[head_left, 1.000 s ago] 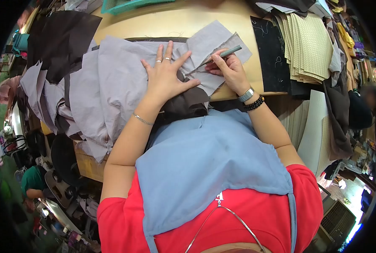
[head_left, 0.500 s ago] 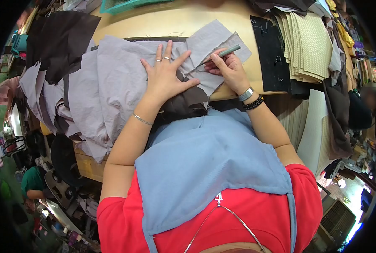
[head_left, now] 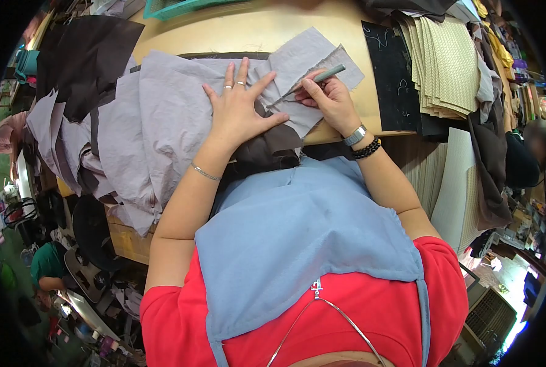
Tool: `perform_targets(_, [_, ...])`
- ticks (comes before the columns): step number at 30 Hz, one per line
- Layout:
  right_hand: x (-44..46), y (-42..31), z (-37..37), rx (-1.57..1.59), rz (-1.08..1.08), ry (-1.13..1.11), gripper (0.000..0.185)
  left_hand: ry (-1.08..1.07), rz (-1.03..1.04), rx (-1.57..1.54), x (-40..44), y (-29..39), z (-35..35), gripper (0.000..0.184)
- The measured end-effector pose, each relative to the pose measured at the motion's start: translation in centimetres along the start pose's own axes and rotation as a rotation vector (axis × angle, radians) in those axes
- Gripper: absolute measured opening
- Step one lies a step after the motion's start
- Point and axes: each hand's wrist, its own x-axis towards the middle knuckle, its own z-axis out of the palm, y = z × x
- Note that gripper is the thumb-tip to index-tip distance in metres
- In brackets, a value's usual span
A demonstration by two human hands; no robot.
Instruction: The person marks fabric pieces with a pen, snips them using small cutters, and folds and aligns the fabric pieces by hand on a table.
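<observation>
My left hand lies spread and flat on grey fabric, fingers apart, with rings on it. Dark brown cloth shows under its thumb and wrist. My right hand is closed around a slim pen-like tool with a grey-green handle; its exact kind is unclear. A thin dark line runs from those fingers down-left over the fabric, and I cannot tell whether it is the tool's tip or a cloth edge. A loose grey flap spreads beyond the right hand.
Dark cloth and more grey fabric hang over the table's left side. A black strip with loose threads and a stack of cream textured sheets lie at right. A teal basket stands at the far edge. Another person is at lower left.
Very little differs. My right hand and the tool have shifted slightly left, while my left hand stays pressed on the fabric.
</observation>
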Motion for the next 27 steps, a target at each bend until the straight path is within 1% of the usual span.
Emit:
perform_targets(2, [0.02, 0.04, 0.00, -0.011, -0.008, -0.007, 0.016, 0.023, 0.010, -0.003, 0.00, -0.02, 0.07, 0.087])
perform_targets(5, [0.02, -0.20, -0.13, 0.068, 0.017, 0.018, 0.016, 0.024, 0.011, -0.009, -0.04, -0.07, 0.11, 0.087])
perform_targets(17, [-0.04, -0.11, -0.14, 0.064, 0.006, 0.006, 0.016, -0.001, -0.001, -0.003, -0.01, 0.02, -0.04, 0.088])
perform_targets(26, [-0.08, 0.19, 0.08, -0.036, -0.051, -0.036, 0.017, 0.002, 0.004, -0.003, -0.02, -0.06, 0.02, 0.088])
perform_targets(27, [-0.08, 0.06, 0.05, -0.022, -0.032, -0.030, 0.017, 0.002, 0.005, -0.002, -0.02, -0.06, 0.03, 0.088])
